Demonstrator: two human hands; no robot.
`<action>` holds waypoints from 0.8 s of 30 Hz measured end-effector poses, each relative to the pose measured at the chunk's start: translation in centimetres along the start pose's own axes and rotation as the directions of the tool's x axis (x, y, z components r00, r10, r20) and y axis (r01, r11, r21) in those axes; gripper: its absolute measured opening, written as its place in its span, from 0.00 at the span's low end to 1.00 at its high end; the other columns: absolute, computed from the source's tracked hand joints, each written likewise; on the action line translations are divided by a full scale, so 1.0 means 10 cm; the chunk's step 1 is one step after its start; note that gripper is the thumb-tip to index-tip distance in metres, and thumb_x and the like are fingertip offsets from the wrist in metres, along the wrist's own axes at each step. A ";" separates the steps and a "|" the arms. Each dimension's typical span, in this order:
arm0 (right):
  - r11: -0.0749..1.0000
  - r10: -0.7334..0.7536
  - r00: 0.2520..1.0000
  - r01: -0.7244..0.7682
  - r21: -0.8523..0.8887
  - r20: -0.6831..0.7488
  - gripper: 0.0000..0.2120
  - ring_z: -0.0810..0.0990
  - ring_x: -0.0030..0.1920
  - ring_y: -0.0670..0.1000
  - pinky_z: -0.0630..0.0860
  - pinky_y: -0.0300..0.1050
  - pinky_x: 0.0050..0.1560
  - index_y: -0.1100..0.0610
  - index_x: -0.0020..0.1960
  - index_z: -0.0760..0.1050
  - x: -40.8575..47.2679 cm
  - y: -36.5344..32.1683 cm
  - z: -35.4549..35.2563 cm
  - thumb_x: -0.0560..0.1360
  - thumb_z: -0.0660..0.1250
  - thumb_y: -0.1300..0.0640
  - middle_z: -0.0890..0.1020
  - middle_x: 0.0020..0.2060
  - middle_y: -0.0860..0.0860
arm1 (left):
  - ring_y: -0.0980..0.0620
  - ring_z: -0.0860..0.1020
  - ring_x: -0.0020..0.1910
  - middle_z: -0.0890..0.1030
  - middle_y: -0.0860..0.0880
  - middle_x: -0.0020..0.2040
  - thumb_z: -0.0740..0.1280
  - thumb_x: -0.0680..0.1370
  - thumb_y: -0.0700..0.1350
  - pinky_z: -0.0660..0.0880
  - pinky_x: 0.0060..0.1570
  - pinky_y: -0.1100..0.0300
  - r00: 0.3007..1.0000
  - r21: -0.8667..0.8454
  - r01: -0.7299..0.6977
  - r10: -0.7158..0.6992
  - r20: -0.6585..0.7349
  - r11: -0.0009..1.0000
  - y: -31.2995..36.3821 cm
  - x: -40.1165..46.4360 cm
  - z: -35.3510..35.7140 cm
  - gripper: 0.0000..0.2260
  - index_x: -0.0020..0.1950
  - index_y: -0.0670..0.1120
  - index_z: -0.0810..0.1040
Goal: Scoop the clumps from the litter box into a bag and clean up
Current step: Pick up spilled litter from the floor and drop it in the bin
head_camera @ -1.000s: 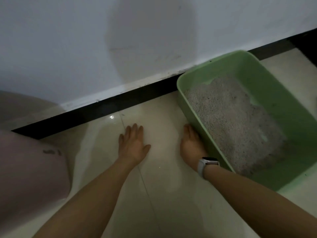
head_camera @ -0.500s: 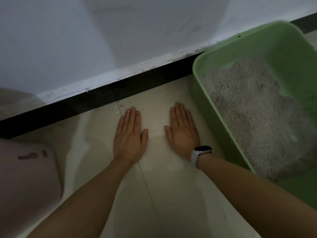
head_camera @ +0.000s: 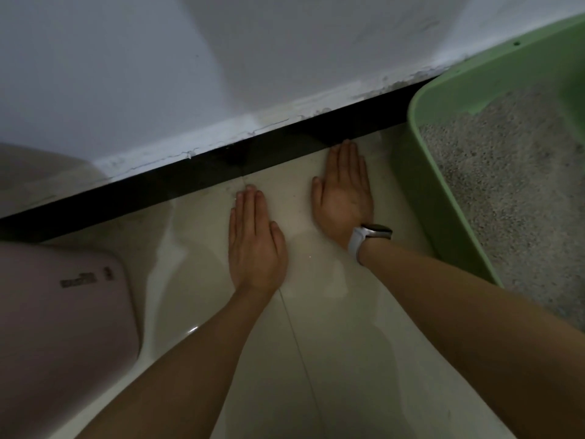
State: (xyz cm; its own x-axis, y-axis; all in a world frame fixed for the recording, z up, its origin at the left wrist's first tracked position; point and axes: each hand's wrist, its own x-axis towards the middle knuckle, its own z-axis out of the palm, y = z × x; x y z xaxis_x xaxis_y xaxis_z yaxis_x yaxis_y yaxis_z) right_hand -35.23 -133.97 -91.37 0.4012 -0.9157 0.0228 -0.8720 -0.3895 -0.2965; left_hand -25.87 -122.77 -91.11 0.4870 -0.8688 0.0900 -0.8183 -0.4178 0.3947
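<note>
Half of the pale green plastic litter box (head_camera: 421, 185) showed at about two o'clock from my hands, its far corner close to the black skirting strip (head_camera: 190, 182) along the foot of the white painted wall (head_camera: 158, 74). Grey granular litter (head_camera: 506, 185) filled its bottom, banked against the inner walls; I could not make out any clumps in the dim light.

My right hand (head_camera: 345, 198) lay flat on the glossy cream floor tiles (head_camera: 316, 359), palm down, just beside the box's near wall, though I could not tell whether it touched it. Its fingers (head_camera: 348, 156) were straight and together, pointing toward twelve o'clock, the tips reaching the edge of the skirting strip. A white-strapped wristwatch (head_camera: 368, 237) sat on that wrist.

My left hand (head_camera: 253, 242) rested flat on the tiles too, at about eight o'clock from the right hand, fingers straight and closed together, thumb alongside, holding nothing. A tile joint ran under it.

Well apart at nine o'clock sat a pale pink rounded plastic object (head_camera: 57, 312) with a small dark label I could not read.
</note>
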 end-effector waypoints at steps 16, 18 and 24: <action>0.821 -0.570 0.818 0.563 0.097 0.077 0.20 0.73 0.64 0.61 0.61 0.55 0.67 0.69 0.64 0.70 -0.23 0.06 -0.04 0.76 0.53 0.60 0.74 0.63 0.64 | 0.40 0.64 0.70 0.68 0.38 0.70 0.49 0.80 0.42 0.49 0.71 0.56 0.999 0.014 -0.040 0.039 0.002 0.999 -0.09 0.02 0.03 0.21 0.70 0.34 0.65; 0.847 -0.528 0.836 0.506 0.162 0.148 0.21 0.71 0.66 0.60 0.62 0.56 0.69 0.69 0.66 0.68 -0.37 0.07 -0.06 0.78 0.51 0.58 0.72 0.65 0.63 | 0.40 0.64 0.70 0.68 0.38 0.70 0.49 0.80 0.44 0.52 0.71 0.54 0.999 0.025 -0.036 0.036 0.018 0.999 -0.08 0.03 0.02 0.22 0.69 0.34 0.65; 0.882 -0.443 0.864 0.372 0.289 0.239 0.20 0.62 0.71 0.52 0.53 0.46 0.73 0.64 0.71 0.60 -0.77 0.05 -0.22 0.80 0.49 0.61 0.65 0.70 0.58 | 0.40 0.62 0.71 0.66 0.38 0.71 0.49 0.80 0.45 0.50 0.71 0.55 0.998 0.035 -0.037 0.035 0.057 0.999 -0.07 0.02 -0.01 0.23 0.70 0.34 0.64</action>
State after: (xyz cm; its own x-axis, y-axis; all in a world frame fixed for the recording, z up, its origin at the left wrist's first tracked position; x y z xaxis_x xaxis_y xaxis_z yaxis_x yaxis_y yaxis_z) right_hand -39.40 -127.37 -89.56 0.7997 -0.5954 -0.0773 -0.5391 -0.6553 -0.5291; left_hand -25.15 -122.60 -91.29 0.4401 -0.8964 0.0517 -0.8458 -0.3946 0.3591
